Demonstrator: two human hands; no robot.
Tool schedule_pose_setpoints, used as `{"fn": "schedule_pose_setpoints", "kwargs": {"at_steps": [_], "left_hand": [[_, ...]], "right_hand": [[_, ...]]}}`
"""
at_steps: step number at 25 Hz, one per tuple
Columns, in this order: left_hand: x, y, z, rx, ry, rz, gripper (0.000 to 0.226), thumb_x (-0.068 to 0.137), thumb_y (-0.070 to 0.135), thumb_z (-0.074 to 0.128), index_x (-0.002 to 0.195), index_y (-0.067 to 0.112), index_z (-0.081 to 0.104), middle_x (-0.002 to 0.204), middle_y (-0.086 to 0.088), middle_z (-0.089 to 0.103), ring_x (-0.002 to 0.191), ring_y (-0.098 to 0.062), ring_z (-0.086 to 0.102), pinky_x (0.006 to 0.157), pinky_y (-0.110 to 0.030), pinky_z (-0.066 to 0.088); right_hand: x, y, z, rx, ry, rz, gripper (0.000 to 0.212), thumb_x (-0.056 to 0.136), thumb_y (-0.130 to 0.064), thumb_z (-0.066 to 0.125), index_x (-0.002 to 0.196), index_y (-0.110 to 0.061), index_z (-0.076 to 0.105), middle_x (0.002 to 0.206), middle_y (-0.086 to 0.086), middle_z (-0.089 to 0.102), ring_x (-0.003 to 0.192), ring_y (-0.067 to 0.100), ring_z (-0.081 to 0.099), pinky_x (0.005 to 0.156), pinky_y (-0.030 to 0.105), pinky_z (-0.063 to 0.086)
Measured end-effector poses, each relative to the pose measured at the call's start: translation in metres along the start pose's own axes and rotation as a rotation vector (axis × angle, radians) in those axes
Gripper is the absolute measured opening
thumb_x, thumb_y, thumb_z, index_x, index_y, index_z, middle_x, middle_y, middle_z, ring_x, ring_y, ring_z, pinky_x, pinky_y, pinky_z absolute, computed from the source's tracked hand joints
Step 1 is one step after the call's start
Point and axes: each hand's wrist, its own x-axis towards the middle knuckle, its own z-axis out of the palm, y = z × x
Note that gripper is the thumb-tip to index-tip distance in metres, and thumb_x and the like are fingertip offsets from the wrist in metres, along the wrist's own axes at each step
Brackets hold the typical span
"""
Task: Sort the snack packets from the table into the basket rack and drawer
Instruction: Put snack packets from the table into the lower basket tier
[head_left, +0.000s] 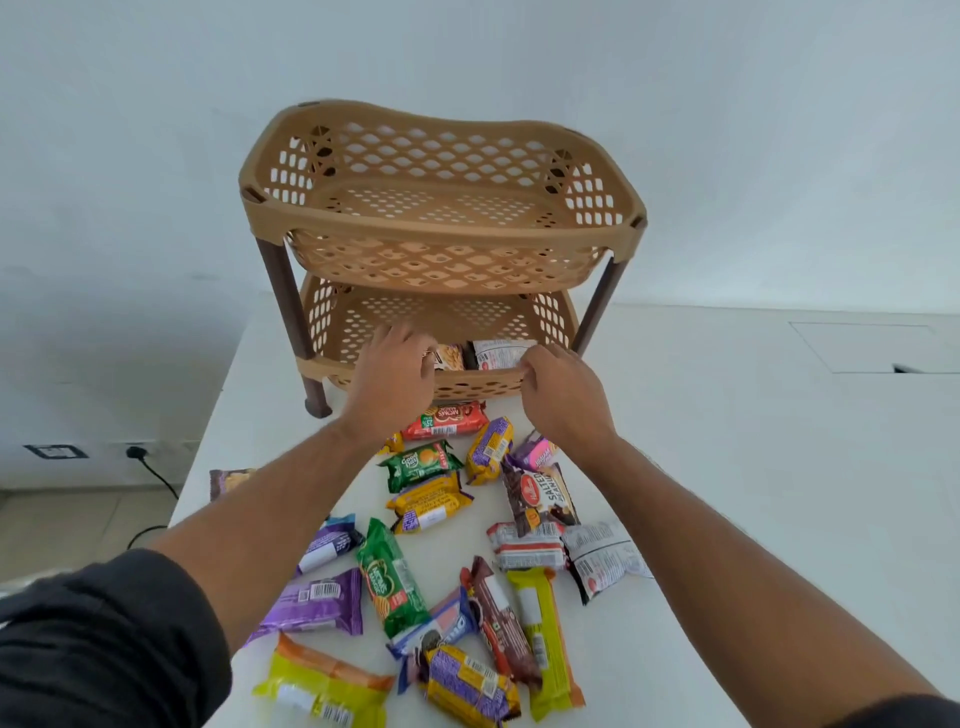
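Placement into the lower tier of the tan perforated plastic 2-tier basket rack looks like the step in hand: 2 packets, a white one and a beige one, lie there. The left hand curls its fingers onto the beige packet; the right hand pinches the tier's front rim. Most colourful foil snack packets lie scattered on the white table, so next I judge a reach back for another.

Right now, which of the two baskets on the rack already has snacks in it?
The lower basket. A white packet and a tan packet lie inside it, right behind both hands. The upper basket shows only its bare holed floor.
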Motion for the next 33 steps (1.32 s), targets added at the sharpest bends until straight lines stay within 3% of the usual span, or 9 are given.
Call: {"fn": "schedule_pose_setpoints", "kwargs": {"at_steps": [3,8,13,18,21,23,27,30,33], "left_hand": [[-0.043,0.001,-0.001,-0.055,0.064,0.068,0.014,0.095,0.012,0.057,0.104,0.013,0.068,0.102,-0.002,0.057,0.098,-0.021,0.05,0.083,-0.038,0.046],[-0.101,0.018,0.024,-0.142,-0.063,0.071,0.015,0.095,0.01,0.058,0.105,0.012,0.07,0.102,-0.002,0.06,0.099,-0.021,0.053,0.086,-0.038,0.046],[-0.115,0.073,0.043,-0.183,-0.261,0.09,0.034,0.098,0.026,0.058,0.129,0.013,0.061,0.126,-0.004,0.055,0.123,-0.021,0.047,0.107,-0.039,0.04],[-0.102,0.123,0.06,0.028,-0.423,0.269,0.066,0.092,0.051,0.058,0.146,0.017,0.044,0.15,-0.007,0.04,0.142,-0.027,0.032,0.117,-0.046,0.029],[-0.091,0.142,0.074,0.199,-0.492,0.354,0.061,0.091,0.049,0.059,0.139,0.012,0.047,0.142,-0.012,0.046,0.136,-0.031,0.037,0.114,-0.047,0.032],[-0.086,0.149,0.081,0.291,-0.518,0.361,0.056,0.092,0.046,0.061,0.134,0.011,0.049,0.135,-0.012,0.051,0.129,-0.032,0.044,0.109,-0.047,0.037],[-0.084,0.159,0.085,0.387,-0.572,0.321,0.048,0.095,0.036,0.06,0.133,0.008,0.051,0.134,-0.015,0.053,0.124,-0.033,0.049,0.103,-0.048,0.042],[-0.082,0.165,0.083,0.417,-0.566,0.299,0.04,0.095,0.019,0.057,0.133,0.008,0.05,0.133,-0.016,0.053,0.122,-0.032,0.05,0.101,-0.047,0.043],[-0.082,0.169,0.082,0.444,-0.554,0.258,0.041,0.093,0.014,0.059,0.132,0.008,0.05,0.132,-0.016,0.053,0.12,-0.032,0.052,0.097,-0.047,0.044]], "right_hand": [[-0.027,0.014,0.009,0.026,-0.035,0.027,0.022,0.096,-0.012,0.047,0.108,-0.012,0.066,0.107,0.003,0.068,0.098,0.025,0.061,0.079,0.037,0.051],[-0.061,0.039,0.018,-0.021,-0.288,0.124,0.037,0.09,-0.006,0.046,0.123,-0.016,0.06,0.115,0.005,0.067,0.104,0.028,0.062,0.085,0.039,0.052],[-0.081,0.058,0.01,0.004,-0.522,0.247,0.043,0.087,-0.008,0.05,0.128,-0.019,0.057,0.123,0.003,0.06,0.113,0.026,0.059,0.091,0.035,0.049],[-0.094,0.08,-0.001,0.022,-0.776,0.258,0.056,0.089,-0.022,0.06,0.143,-0.018,0.047,0.144,0.004,0.048,0.128,0.025,0.051,0.105,0.038,0.044],[-0.104,0.095,-0.011,0.032,-0.926,0.185,0.075,0.085,-0.042,0.072,0.15,-0.023,0.039,0.15,0.001,0.042,0.133,0.023,0.047,0.108,0.038,0.04],[-0.114,0.104,-0.013,-0.038,-1.001,0.131,0.09,0.076,-0.044,0.08,0.152,-0.026,0.035,0.149,-0.001,0.041,0.132,0.023,0.045,0.107,0.041,0.042],[-0.13,0.118,-0.004,-0.143,-1.011,0.04,0.098,0.065,-0.044,0.083,0.149,-0.03,0.035,0.141,-0.005,0.041,0.125,0.024,0.048,0.101,0.043,0.046],[-0.132,0.123,-0.001,-0.142,-0.942,-0.023,0.085,0.067,-0.039,0.082,0.142,-0.031,0.042,0.135,-0.005,0.042,0.12,0.023,0.048,0.094,0.036,0.043],[-0.133,0.123,0.002,-0.141,-0.903,-0.064,0.074,0.07,-0.036,0.081,0.136,-0.031,0.047,0.13,-0.004,0.043,0.117,0.021,0.048,0.089,0.032,0.043]]}}
